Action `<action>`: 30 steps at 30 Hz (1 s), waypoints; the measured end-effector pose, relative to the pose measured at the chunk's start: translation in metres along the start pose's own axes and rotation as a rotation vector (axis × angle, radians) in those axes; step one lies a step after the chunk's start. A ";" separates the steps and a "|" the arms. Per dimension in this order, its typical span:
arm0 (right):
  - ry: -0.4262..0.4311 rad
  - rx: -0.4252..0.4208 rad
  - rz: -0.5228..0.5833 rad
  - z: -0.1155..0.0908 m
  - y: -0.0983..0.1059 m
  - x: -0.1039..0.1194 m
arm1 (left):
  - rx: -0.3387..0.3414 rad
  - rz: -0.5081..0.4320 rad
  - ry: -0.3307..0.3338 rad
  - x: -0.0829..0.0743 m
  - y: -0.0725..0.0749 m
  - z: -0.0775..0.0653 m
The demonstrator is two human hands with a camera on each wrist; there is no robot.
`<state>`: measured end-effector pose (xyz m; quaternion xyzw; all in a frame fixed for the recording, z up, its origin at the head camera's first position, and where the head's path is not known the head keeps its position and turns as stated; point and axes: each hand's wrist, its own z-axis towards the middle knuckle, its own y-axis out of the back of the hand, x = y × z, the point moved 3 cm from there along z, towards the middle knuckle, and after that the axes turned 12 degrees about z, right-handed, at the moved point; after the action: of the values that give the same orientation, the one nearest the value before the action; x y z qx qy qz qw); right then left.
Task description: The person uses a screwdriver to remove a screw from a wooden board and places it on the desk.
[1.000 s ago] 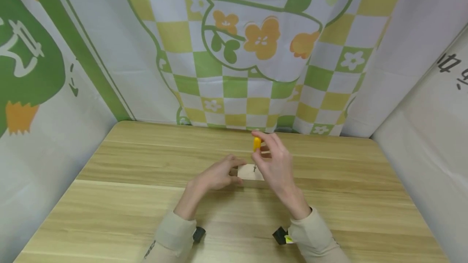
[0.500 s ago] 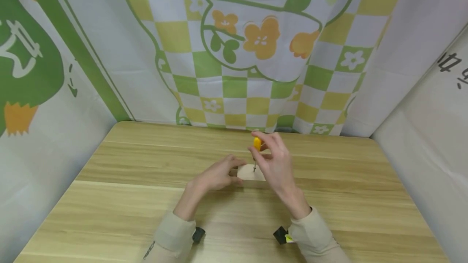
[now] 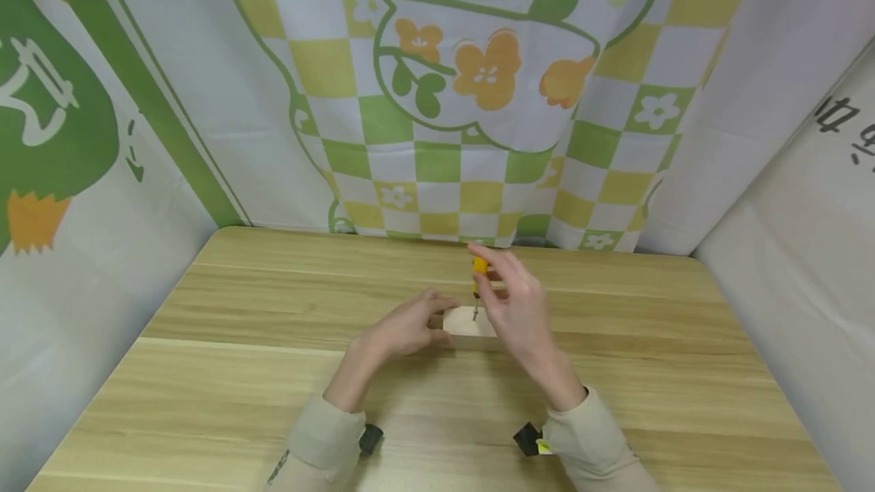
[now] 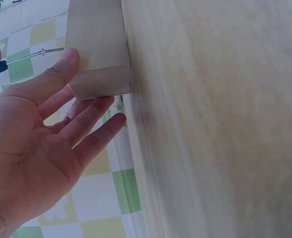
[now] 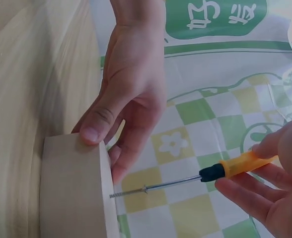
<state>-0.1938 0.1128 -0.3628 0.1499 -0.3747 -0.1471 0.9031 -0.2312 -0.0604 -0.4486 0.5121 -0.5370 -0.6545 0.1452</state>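
Note:
A pale wooden block (image 3: 459, 323) lies on the table, its right end hidden behind my right hand in the head view. My left hand (image 3: 409, 325) holds the block's left end between thumb and fingers. A threaded screw (image 5: 126, 193) stands partly sunk in the block's top face. The tip of a screwdriver (image 5: 220, 171) with a yellow-orange handle and black collar meets the screw head, its shaft in line with the screw. Thumb and fingers of my right hand (image 3: 519, 308) pinch the handle from above and the side.
Under the block spreads a wood-grain table (image 3: 260, 386). A green, yellow and white checked curtain (image 3: 437, 165) hangs along its back edge, and pale printed cloths flank both sides. Small black devices (image 3: 371, 439) sit at both wrists by the rolled sleeves.
My right fingers and thumb have shifted around the screwdriver handle, baring more of its lower part. The block, the screw and my left hand keep nearly the same place.

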 end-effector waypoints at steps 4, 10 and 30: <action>0.006 -0.004 0.041 -0.002 0.001 -0.003 | -0.002 0.001 -0.005 0.002 -0.001 0.000; 0.100 -0.074 0.038 -0.003 0.003 -0.005 | 0.007 -0.005 -0.008 0.002 -0.001 0.000; 0.084 -0.090 0.105 -0.004 0.003 -0.008 | -0.009 0.009 -0.017 0.001 0.000 0.001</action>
<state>-0.1955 0.1192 -0.3696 0.0953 -0.3369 -0.1100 0.9302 -0.2323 -0.0604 -0.4493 0.5035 -0.5374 -0.6607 0.1457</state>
